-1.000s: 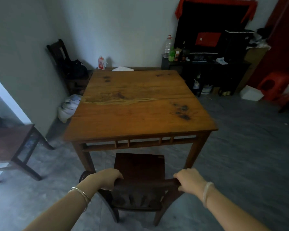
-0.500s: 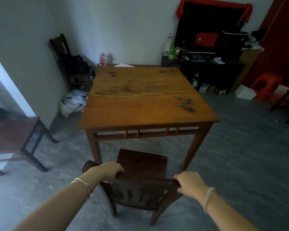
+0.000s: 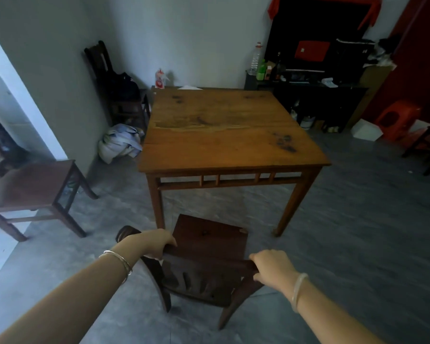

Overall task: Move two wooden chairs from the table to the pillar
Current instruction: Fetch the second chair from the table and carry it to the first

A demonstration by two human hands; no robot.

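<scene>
Left hand point(image 3: 157, 244) and right hand point(image 3: 273, 266) both clenched over the top rail of a dark wooden chair point(image 3: 204, 264), just in front of the table point(image 3: 229, 135), seat clear of the tabletop edge. To the left, a second wooden chair point(image 3: 32, 192) beside the grey pillar point(image 3: 47, 78), with a pale bundle point(image 3: 121, 144) on the floor at the wall. Against the far wall, another dark chair point(image 3: 109, 83) holding a black bag; to the right, a black cabinet point(image 3: 318, 93) and a red stool point(image 3: 395, 120), well apart.
</scene>
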